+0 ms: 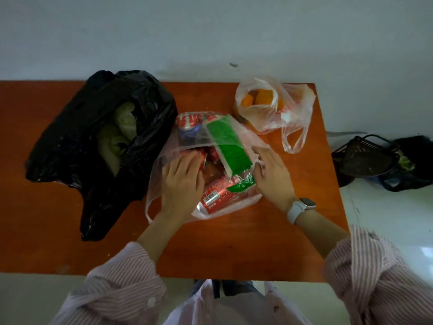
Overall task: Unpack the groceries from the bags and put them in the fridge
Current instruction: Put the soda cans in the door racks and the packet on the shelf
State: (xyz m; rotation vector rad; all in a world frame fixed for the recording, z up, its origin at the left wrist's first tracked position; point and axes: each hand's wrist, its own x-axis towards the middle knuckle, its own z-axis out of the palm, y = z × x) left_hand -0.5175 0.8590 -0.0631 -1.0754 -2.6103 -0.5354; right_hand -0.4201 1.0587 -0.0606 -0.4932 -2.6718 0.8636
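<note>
On the counter (234, 242), right of the black bag (77, 141), lies the clear bag (243, 141) holding red cans (216, 198) and a green carton (228, 146). Left hand (181, 178) reaches inside, fingers bent over a can; firm grip unconfirmed. Right hand (273, 173) rests flat, fingers straight, on the film. Cans judged heavy, rigid, slippery; grasp round the body. Only a barcode is discernible; print illegible.

An orange-brown bench (257, 242) stands against a pale wall (210, 31). On the light floor (386, 219) to its right lie a dark basket (360, 158) and a dark bag (407, 174), touching each other.
</note>
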